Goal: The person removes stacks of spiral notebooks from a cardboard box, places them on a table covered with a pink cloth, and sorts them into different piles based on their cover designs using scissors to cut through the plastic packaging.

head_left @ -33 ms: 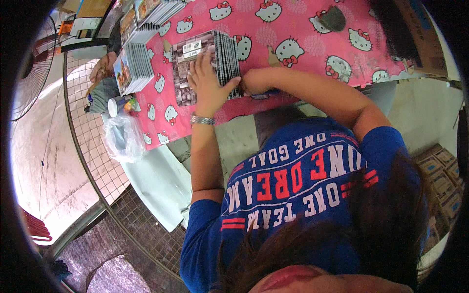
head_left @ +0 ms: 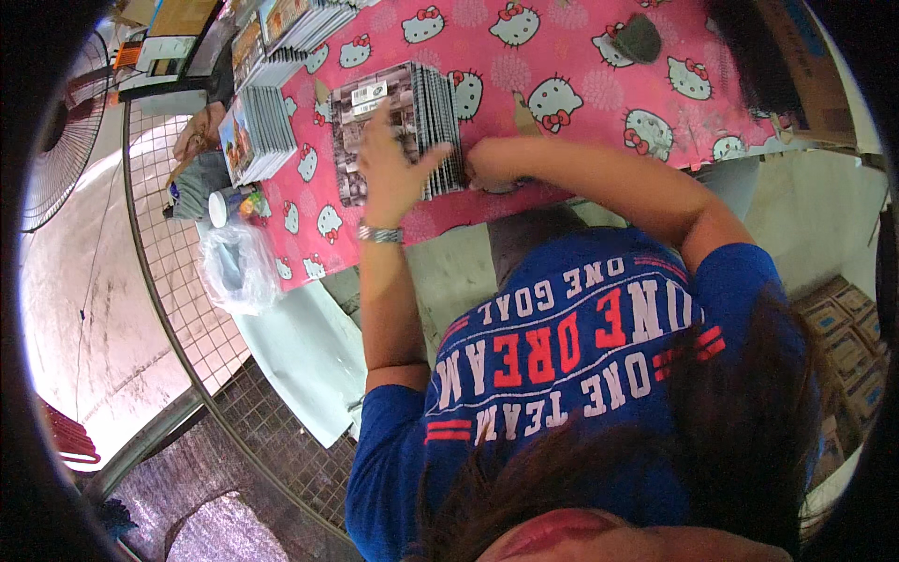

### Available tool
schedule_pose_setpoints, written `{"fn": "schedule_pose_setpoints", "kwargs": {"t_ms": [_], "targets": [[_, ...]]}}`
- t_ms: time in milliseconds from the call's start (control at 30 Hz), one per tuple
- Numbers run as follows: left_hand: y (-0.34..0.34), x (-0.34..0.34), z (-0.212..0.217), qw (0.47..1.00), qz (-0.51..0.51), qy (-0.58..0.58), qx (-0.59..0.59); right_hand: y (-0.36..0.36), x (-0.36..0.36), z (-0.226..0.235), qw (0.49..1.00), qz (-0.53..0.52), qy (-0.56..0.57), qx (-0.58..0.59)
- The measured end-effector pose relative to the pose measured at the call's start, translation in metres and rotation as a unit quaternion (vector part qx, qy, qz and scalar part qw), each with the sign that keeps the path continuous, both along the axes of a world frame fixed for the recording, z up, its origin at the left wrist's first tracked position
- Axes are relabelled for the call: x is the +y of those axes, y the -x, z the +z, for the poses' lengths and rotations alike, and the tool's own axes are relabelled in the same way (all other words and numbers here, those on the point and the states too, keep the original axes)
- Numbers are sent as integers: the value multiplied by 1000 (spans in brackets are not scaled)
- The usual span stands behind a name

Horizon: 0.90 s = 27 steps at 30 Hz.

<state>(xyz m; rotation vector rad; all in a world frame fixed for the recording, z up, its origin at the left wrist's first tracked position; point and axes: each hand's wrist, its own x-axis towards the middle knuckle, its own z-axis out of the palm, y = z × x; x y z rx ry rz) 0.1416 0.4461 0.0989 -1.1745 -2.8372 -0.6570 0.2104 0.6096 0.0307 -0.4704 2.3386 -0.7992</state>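
Note:
A stack of notebooks (head_left: pixel 350 150) lies on the pink tablecloth in front of me. Its top cover has a grey photo-collage pattern with a white label, and dark ridged edges line its right side. Over the stack's near part is my left hand (head_left: pixel 391 173), slightly blurred, with fingers and thumb spread and nothing gripped. Whether it touches the cover I cannot tell. Beside the stack's right edge, my right hand (head_left: pixel 489 164) rests on the table with its fingers curled. What lies inside those fingers is hidden.
More notebook stacks (head_left: pixel 267 136) with colourful covers stand at the left. Near them are a white cup (head_left: pixel 218 208) and a clear plastic bag (head_left: pixel 234 267) at the table's edge. A grey-green lump (head_left: pixel 639 39) sits on the tablecloth (head_left: pixel 581 56). Cardboard (head_left: pixel 819 70) stands at the far right.
My left hand has shifted slightly toward me from its flatter place on the top cover, its fingers now blurred. My right hand has barely moved.

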Motion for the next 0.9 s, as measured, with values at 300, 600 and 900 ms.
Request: {"fn": "schedule_pose_setpoints", "kwargs": {"t_ms": [300,600,900], "targets": [[105,-84,-17,665,227,-292,-649,-40,14,-11,909,-357,152,153],[109,-73,-29,691,260,-192,-647,19,-33,-1,515,-593,549,-285],[36,-55,-137,584,125,-555,-579,-14,-9,102,766,-461,448,24]]}}
